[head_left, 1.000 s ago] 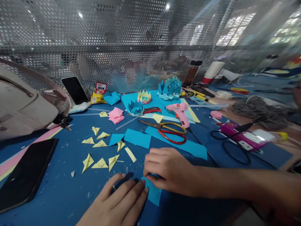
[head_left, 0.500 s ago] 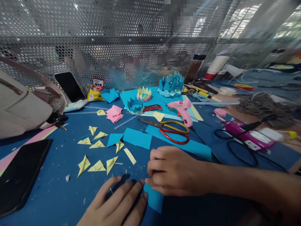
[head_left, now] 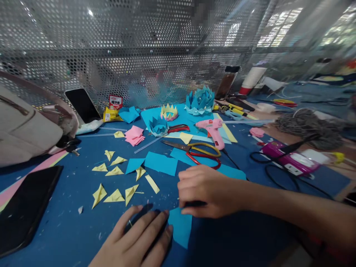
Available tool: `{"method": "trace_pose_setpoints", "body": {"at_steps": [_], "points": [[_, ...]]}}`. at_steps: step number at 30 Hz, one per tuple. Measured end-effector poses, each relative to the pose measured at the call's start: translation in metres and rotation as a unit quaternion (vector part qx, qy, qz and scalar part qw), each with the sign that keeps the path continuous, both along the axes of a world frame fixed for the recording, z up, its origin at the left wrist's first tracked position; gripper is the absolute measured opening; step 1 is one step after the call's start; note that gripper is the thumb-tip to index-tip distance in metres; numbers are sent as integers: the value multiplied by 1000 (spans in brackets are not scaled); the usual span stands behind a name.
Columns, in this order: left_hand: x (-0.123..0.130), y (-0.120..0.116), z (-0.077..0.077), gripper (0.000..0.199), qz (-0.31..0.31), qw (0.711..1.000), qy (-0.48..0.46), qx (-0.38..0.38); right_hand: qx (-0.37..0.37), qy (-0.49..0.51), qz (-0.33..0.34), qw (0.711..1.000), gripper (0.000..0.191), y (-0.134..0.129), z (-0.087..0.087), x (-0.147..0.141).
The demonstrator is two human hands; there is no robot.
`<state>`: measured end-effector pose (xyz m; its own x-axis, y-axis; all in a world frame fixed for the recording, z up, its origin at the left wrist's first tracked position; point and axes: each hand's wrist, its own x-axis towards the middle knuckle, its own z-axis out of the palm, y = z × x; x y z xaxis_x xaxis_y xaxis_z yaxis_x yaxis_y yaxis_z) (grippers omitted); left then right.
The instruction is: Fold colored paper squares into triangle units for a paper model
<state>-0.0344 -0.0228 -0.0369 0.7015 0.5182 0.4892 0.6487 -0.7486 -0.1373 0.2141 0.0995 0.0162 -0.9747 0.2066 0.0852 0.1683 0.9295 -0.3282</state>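
In front of me a small piece of blue paper (head_left: 180,228) lies on the blue table. My left hand (head_left: 136,237) rests flat with its fingers apart, the fingertips at the paper's left edge. At the paper's top right edge is my right hand (head_left: 208,191), its fingers curled in and the thumb over the corner; the fingertips are partly hidden. Just beyond my hands lie a narrow yellow paper strip (head_left: 152,184), several folded yellow paper triangles (head_left: 114,196) and a blue paper rectangle (head_left: 161,163). Scissors (head_left: 191,148) with red and yellow handles lie behind my right hand.
A pink glue gun (head_left: 213,131), blue folded paper flowers (head_left: 200,101) and a yellow paper ring (head_left: 169,112) stand farther back. A black phone (head_left: 30,207) and a pale bag (head_left: 27,126) are at left. A purple power strip (head_left: 289,157) with cables lies right.
My right hand has shifted slightly up and away, uncovering more of the blue paper. My left hand has hardly moved. The view has shifted a little.
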Motion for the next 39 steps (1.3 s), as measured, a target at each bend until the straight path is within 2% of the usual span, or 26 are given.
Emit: {"method": "trace_pose_setpoints", "body": {"at_steps": [4,6,9,12,16,19,33,36,37,39], "points": [[3,2,-8,40,-10,999,-34,32,-137,13,-25,990,34,1,-11,-2],[4,3,-11,41,-16,999,-29,32,-165,12,-20,986,30,-1,-11,-2],[4,4,-9,42,-22,999,-26,33,-159,24,-15,987,15,-3,-8,-3],[2,5,2,42,-25,999,-8,35,-158,52,-25,986,6,-2,-7,-4],[-3,6,18,38,-54,996,75,20,-180,69,-66,979,7,-3,-10,-6],[-5,6,21,40,-55,995,78,13,-195,73,-91,974,7,-5,-13,-8],[-6,8,14,38,-46,996,78,1,-218,83,-114,966,8,-8,-16,-9],[-1,7,4,36,-34,999,29,0,-213,89,-100,968,8,-7,-15,-8],[1,6,0,40,-16,999,-39,21,-211,97,-86,969,9,-5,-14,-8],[4,5,-7,42,-17,998,-56,22,-212,115,-39,970,12,1,-12,-7]]}}
